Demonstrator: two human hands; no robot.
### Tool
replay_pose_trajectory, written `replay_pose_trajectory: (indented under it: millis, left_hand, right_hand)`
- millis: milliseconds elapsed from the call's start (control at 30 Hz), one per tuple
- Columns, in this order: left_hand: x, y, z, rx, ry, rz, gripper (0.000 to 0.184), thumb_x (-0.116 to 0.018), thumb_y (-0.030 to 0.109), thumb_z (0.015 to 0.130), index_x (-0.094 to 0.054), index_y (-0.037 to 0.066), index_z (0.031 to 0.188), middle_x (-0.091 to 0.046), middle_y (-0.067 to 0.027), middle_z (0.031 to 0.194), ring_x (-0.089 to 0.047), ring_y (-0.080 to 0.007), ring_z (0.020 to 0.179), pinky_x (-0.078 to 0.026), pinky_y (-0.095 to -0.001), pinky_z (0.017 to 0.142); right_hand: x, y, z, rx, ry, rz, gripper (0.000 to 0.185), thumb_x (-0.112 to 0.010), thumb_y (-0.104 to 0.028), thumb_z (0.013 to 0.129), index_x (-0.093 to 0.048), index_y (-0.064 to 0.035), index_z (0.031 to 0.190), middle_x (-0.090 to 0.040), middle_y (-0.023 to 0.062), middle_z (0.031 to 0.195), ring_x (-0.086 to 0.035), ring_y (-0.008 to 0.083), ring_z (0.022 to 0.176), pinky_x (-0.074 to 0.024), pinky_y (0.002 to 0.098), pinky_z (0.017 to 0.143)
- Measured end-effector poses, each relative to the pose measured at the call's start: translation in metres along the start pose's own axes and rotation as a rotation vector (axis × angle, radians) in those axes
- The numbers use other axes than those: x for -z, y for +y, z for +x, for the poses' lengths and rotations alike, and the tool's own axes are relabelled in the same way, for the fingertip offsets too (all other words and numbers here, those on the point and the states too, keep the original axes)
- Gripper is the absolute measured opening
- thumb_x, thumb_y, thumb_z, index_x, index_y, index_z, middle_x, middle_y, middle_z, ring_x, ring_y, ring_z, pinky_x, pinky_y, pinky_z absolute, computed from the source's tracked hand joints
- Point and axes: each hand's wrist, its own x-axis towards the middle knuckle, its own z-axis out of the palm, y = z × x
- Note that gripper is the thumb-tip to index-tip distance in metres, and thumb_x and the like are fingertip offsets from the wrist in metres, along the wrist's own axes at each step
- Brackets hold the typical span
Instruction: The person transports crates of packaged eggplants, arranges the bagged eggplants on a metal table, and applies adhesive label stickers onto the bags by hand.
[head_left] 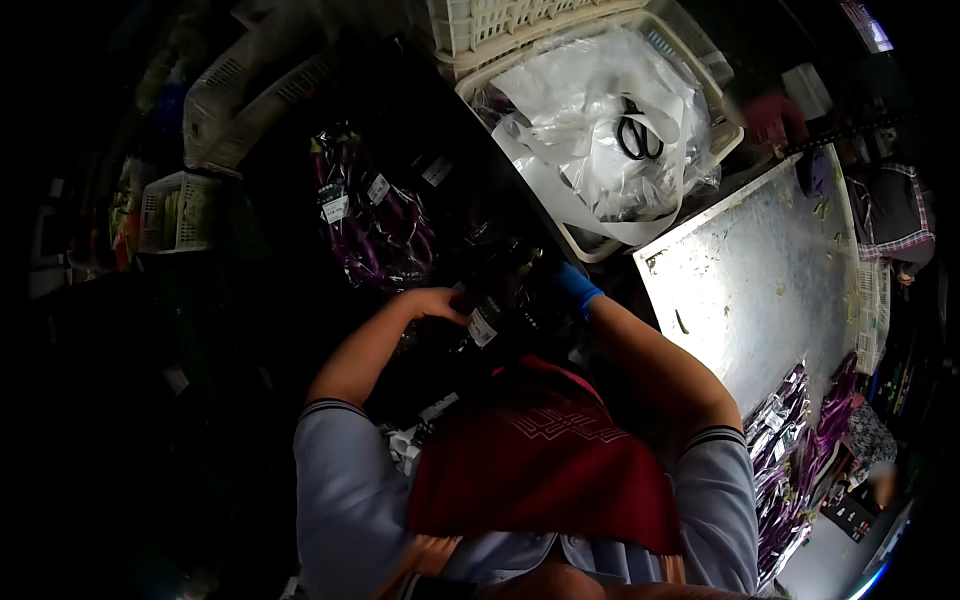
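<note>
My bare left hand [440, 303] has its fingers curled at the edge of a dark plastic bag with a white label [482, 326]. Dark purple shapes, apparently eggplants, show faintly inside that bag. My right hand [575, 287] wears a blue glove and reaches to the bag's other side; its fingers are lost in shadow. Just beyond my left hand lie bagged purple eggplants [385, 235] with white labels, inside a dark container. Another white label [436, 171] shows in the dark to their right.
A cream crate [590, 250] ahead holds clear plastic bags [600, 85] and scissors with black handles [640, 137]. To the right stands a metal table [740, 270] with leaf scraps and more bagged eggplants [780, 430]. Other people [895, 215] are at the right edge. A white basket [180, 212] stands far left.
</note>
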Motion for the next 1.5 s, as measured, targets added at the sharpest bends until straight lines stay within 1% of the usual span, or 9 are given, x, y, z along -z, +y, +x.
replay_pose_trajectory:
  millis: [100, 333, 400, 600, 733, 1067, 1200, 1300, 1500]
  left_hand:
    - [-0.008, -0.008, 0.016, 0.06, 0.126, 0.105, 0.057, -0.073, 0.029, 0.064, -0.054, 0.0, 0.108, -0.057, -0.0122, 0.106, -0.053, -0.0206, 0.097, -0.04, -0.029, 0.085]
    - [-0.011, 0.053, -0.01, 0.319, 0.565, 0.517, 0.036, -0.069, 0.031, 0.067, -0.058, 0.005, 0.09, -0.06, -0.0123, 0.094, -0.058, -0.0238, 0.081, -0.045, -0.0335, 0.069]
    - [0.0, 0.043, 0.0, -0.011, 0.972, 0.623, 0.036, -0.068, 0.03, 0.067, -0.057, 0.004, 0.091, -0.057, -0.013, 0.09, -0.056, -0.0283, 0.082, -0.045, -0.0375, 0.069]
    - [-0.001, 0.046, 0.032, 0.208, 0.804, 0.717, 0.062, -0.071, 0.026, 0.064, -0.044, 0.005, 0.115, -0.043, -0.0144, 0.116, -0.043, -0.032, 0.107, -0.039, -0.037, 0.088]
    - [0.015, 0.024, 0.032, 0.026, 0.817, 0.586, 0.048, -0.072, 0.022, 0.063, -0.049, 0.006, 0.103, -0.051, -0.0154, 0.101, -0.05, -0.0315, 0.096, -0.042, -0.0371, 0.079]
    - [-0.007, 0.033, 0.02, -0.315, 1.234, 0.833, 0.032, -0.069, 0.018, 0.066, -0.05, 0.005, 0.088, -0.051, -0.0129, 0.089, -0.051, -0.0322, 0.081, -0.043, -0.0397, 0.066]
    - [-0.072, 0.033, -0.039, 0.083, 0.764, 1.0, 0.041, -0.064, 0.025, 0.069, -0.05, 0.006, 0.103, -0.046, -0.0164, 0.102, -0.042, -0.0353, 0.1, -0.042, -0.0427, 0.078]
    - [-0.089, -0.008, -0.042, 0.187, 0.675, 0.878, 0.049, -0.065, 0.026, 0.068, -0.048, 0.007, 0.111, -0.043, -0.02, 0.109, -0.038, -0.0369, 0.106, -0.041, -0.044, 0.083]
    - [-0.032, -0.004, -0.027, 0.31, 0.465, 0.609, 0.03, -0.062, 0.022, 0.068, -0.06, 0.007, 0.095, -0.057, -0.0184, 0.094, -0.055, -0.0298, 0.086, -0.046, -0.0385, 0.071]
  right_hand:
    - [0.002, 0.068, 0.039, 0.493, 0.07, -1.201, 0.019, -0.051, -0.015, 0.075, -0.06, -0.0049, 0.088, -0.06, 0.0121, 0.07, -0.059, 0.0243, 0.06, -0.0467, 0.0346, 0.05]
    - [-0.014, 0.022, 0.019, 0.256, -0.224, -1.43, 0.018, -0.053, -0.018, 0.071, -0.063, -0.0055, 0.079, -0.062, 0.0158, 0.083, -0.061, 0.0299, 0.075, -0.0487, 0.0402, 0.063]
    - [-0.015, 0.064, 0.05, 0.318, -0.231, -1.404, 0.019, -0.054, -0.018, 0.07, -0.063, -0.0056, 0.081, -0.062, 0.0154, 0.083, -0.061, 0.0298, 0.075, -0.0489, 0.04, 0.064]
    - [-0.029, -0.004, 0.011, 0.476, 0.051, -1.17, 0.029, -0.053, -0.015, 0.069, -0.058, -0.006, 0.097, -0.06, 0.0163, 0.094, -0.059, 0.0318, 0.081, -0.0483, 0.0393, 0.068]
    - [-0.041, 0.09, 0.092, 0.729, -0.028, -1.301, 0.035, -0.051, -0.016, 0.073, -0.054, -0.007, 0.107, -0.057, 0.0164, 0.103, -0.056, 0.0311, 0.091, -0.0463, 0.038, 0.077]
    - [-0.04, 0.043, 0.086, 0.557, -0.258, -1.376, 0.032, -0.053, -0.019, 0.073, -0.057, -0.0064, 0.102, -0.057, 0.0173, 0.101, -0.055, 0.032, 0.092, -0.0445, 0.0389, 0.08]
    - [-0.035, 0.043, 0.082, 0.696, -0.112, -1.225, 0.03, -0.052, -0.02, 0.073, -0.059, -0.0066, 0.099, -0.058, 0.0175, 0.099, -0.056, 0.0321, 0.091, -0.0451, 0.0395, 0.078]
    - [-0.036, 0.041, 0.084, 0.322, -0.266, -1.186, 0.029, -0.051, -0.017, 0.073, -0.059, -0.007, 0.099, -0.057, 0.0184, 0.1, -0.055, 0.0333, 0.091, -0.045, 0.0394, 0.077]
    - [-0.031, 0.002, 0.02, 0.798, -0.16, -0.822, 0.029, -0.053, -0.015, 0.074, -0.056, -0.0056, 0.102, -0.056, 0.0183, 0.097, -0.055, 0.0342, 0.088, -0.0456, 0.0383, 0.074]
